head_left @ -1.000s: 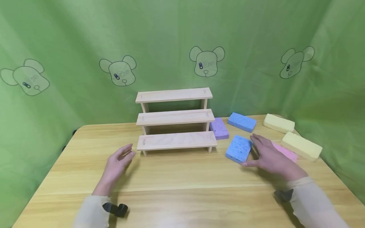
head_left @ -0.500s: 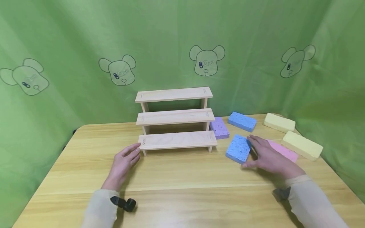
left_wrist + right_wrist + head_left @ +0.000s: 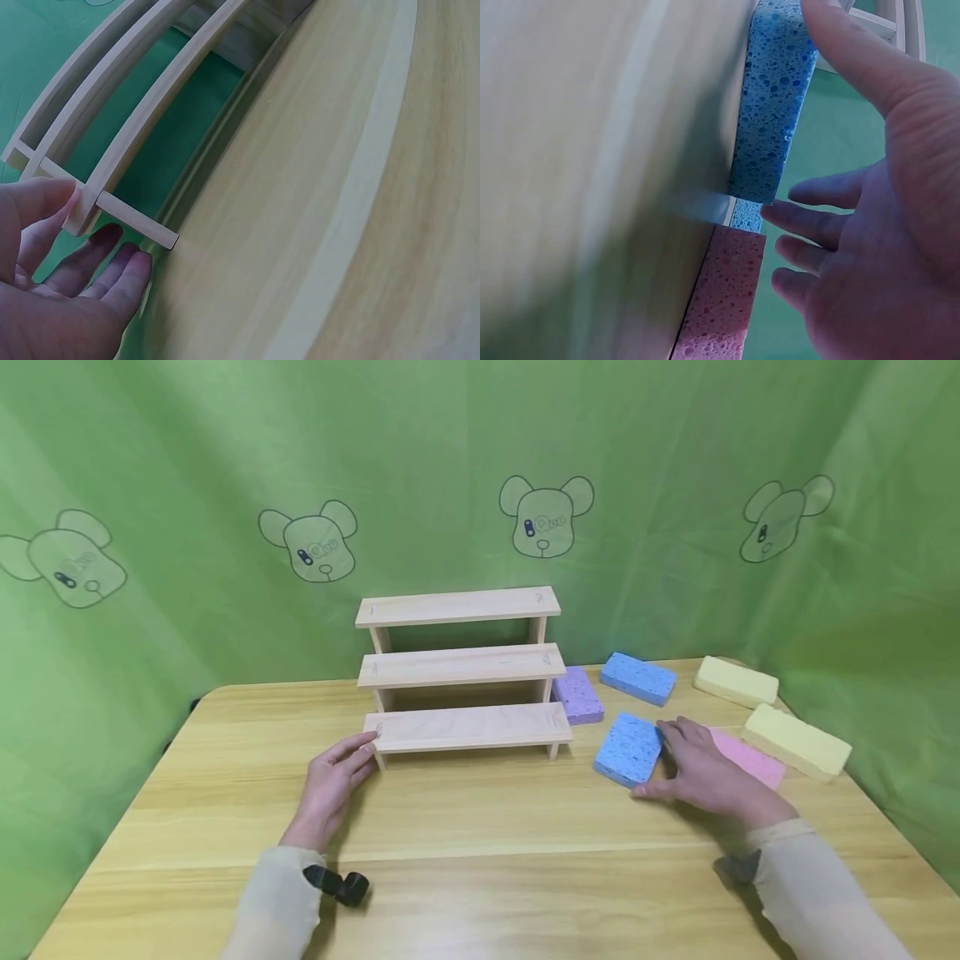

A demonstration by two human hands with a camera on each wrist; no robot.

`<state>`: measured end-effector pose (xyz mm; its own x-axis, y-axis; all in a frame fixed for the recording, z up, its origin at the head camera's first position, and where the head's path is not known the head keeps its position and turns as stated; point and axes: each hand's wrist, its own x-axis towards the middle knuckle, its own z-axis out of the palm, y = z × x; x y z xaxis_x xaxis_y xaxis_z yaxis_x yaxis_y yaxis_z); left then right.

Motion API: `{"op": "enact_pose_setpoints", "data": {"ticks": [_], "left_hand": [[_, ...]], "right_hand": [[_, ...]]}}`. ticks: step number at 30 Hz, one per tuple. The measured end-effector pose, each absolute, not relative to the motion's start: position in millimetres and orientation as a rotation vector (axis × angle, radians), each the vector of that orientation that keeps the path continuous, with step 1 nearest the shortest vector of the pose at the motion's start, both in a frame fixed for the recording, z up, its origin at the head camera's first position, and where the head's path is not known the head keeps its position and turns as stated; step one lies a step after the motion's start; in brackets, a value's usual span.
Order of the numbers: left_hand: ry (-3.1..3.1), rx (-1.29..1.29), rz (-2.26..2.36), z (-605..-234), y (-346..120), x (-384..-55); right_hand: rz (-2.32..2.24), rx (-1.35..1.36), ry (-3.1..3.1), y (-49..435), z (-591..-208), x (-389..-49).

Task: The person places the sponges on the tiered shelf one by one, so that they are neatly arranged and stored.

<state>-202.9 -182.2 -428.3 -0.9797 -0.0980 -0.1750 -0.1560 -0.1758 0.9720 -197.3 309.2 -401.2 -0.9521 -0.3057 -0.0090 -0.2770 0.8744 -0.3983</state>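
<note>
1. Left grip [image 3: 328, 789]: held loosely parted; wooden shelf [image 3: 467, 727] touched at fingertips.
2. Right grip [image 3: 708, 777]: spread wide; nearer blue sponge [image 3: 627, 750] located just left.
3. Pink sponge [image 3: 752, 761] seen just right of right grip.

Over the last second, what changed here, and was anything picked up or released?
The left hand moved rightward and forward to the left end of the bottom shelf; whether it grips is unclear. The right hand barely shifted beside the nearer blue sponge. Nothing was visibly lifted or released; the shelf, this sponge and the pink sponge stayed put.
</note>
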Motion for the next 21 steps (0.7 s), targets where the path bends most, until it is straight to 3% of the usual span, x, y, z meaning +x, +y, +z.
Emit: {"op": "enact_pose_setpoints", "data": {"ticks": [21], "left_hand": [[1.991, -0.352, 2.362, -428.7, -180.4, -207.9]], "right_hand": [[-0.556, -0.541, 2.999, 317.4, -395.5, -205.4]]}}
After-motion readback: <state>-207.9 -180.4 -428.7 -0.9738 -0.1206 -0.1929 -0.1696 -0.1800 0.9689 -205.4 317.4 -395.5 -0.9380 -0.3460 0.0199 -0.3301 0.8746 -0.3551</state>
